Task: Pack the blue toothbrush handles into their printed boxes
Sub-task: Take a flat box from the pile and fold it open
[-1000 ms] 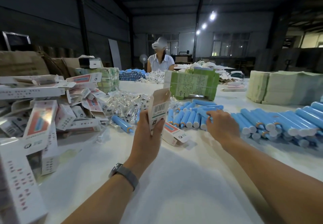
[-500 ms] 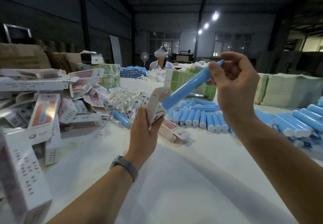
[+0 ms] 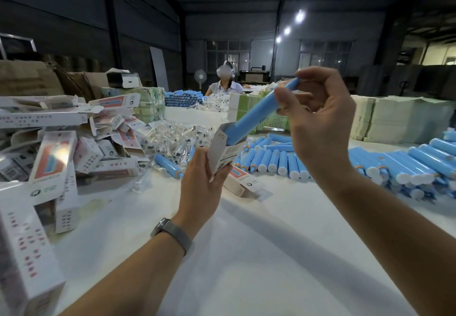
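Your left hand (image 3: 201, 182) gripped the printed box (image 3: 225, 149), your right hand (image 3: 318, 118) pinched the part-inserted blue handle (image 3: 259, 113); its tilt risked snagging the flap.

Nothing here reads clearly. The box (image 3: 223, 150) in the left hand (image 3: 201, 187) shows a barcode and a small round mark on its flap, and the boxes piled at left (image 3: 56, 160) carry blurred rows of print.
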Motion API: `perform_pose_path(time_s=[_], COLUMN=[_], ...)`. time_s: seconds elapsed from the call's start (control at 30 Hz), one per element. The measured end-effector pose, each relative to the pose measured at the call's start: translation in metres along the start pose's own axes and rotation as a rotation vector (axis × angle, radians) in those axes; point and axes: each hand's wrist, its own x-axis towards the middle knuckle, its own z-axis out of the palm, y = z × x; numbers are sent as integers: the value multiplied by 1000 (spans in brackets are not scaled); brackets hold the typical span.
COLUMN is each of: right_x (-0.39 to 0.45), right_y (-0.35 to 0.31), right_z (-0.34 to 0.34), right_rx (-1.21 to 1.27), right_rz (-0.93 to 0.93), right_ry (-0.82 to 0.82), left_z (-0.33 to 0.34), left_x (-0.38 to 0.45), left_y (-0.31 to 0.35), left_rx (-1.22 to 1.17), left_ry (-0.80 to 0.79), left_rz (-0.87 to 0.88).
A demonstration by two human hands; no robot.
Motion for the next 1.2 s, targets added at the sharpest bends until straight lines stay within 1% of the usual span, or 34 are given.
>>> perform_pose_path(time_s=[0.1, 0.17, 0.27, 0.43, 0.5, 0.6, 0.73, 0.83, 0.9, 0.97, 1.2], right_x=[-1, -1, -9, -20, -22, -22, -19, -40, -61, -73, -75], right_y=[0, 1, 3, 6, 6, 8, 14, 27, 39, 47, 52], right_z=[3, 1, 4, 12, 13, 13, 11, 14, 18, 21, 33], right_rx=[5, 3, -38, -77, -159, -303, -416, -545, -624, -661, -630], right_rz=[28, 11, -21, -27, -81, -217, -313, -383, -370, -324, -227], right_ry=[-6, -17, -94, -121, -133, -138, -153, -275, -385, -440, -447], left_z=[-2, -1, 2, 0, -1, -1, 0, 1, 1, 1, -2], left_x=[0, -2, -4, -4, -3, -3, -3, -3, -3, -2, -1], left_y=[-1, 0, 3, 3, 3, 4, 3, 3, 2, 3, 3], left_rx=[2, 20, 51, 29, 16, 12, 10, 20, 4, -19, -4], left_ry=[5, -10, -26, -7, 3, 11, 9, 6, -3, -11, -11], left_rz=[-11, 22, 68, 45, 29, 23, 17, 18, 12, 1, 11])
